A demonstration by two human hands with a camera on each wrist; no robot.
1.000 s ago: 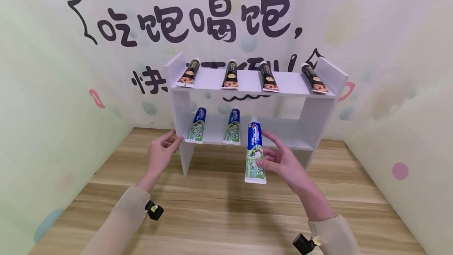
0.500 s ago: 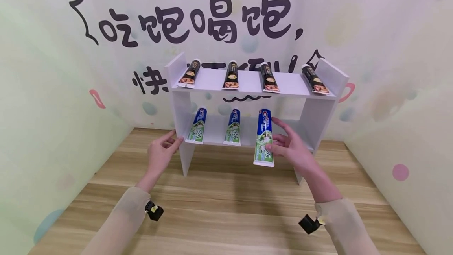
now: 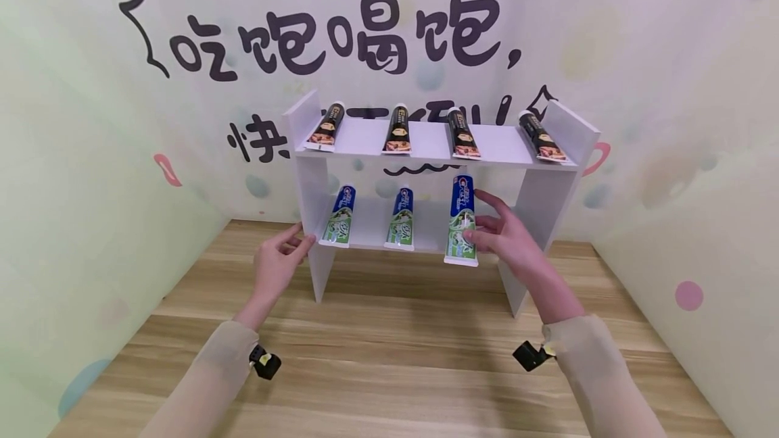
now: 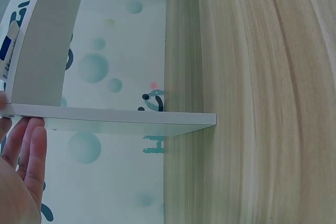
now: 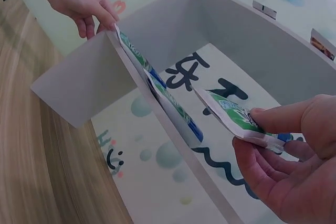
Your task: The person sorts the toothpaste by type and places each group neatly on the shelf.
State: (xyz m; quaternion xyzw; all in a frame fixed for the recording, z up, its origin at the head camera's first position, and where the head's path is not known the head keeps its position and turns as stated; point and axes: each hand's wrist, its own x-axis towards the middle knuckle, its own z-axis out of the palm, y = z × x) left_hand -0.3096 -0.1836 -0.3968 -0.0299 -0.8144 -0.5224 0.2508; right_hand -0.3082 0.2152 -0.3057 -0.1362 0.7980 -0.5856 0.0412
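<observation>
My right hand (image 3: 510, 238) pinches a blue and green toothpaste tube (image 3: 460, 222) by its side, thumb on top and fingers beneath. In the head view that tube overlaps the front edge of the lower board; the right wrist view shows it raised above the board, crimped end toward me. My left hand (image 3: 280, 255) grips the left side panel of the white shelf (image 4: 121, 116), thumb and fingers on opposite faces. Two matching toothpaste tubes, a left one (image 3: 338, 216) and a middle one (image 3: 399, 219), lie on the lower board.
Several black tubes, among them a rightmost one (image 3: 541, 136), lie along the top board. The shelf stands on a wooden tabletop (image 3: 377, 357), backed by a wall (image 3: 213, 113) with large black lettering. Side walls flank the table.
My right hand has carried its toothpaste tube rightward and forward, from in front of the shelf to the lower board's right part. The left hand keeps its place on the side panel.
</observation>
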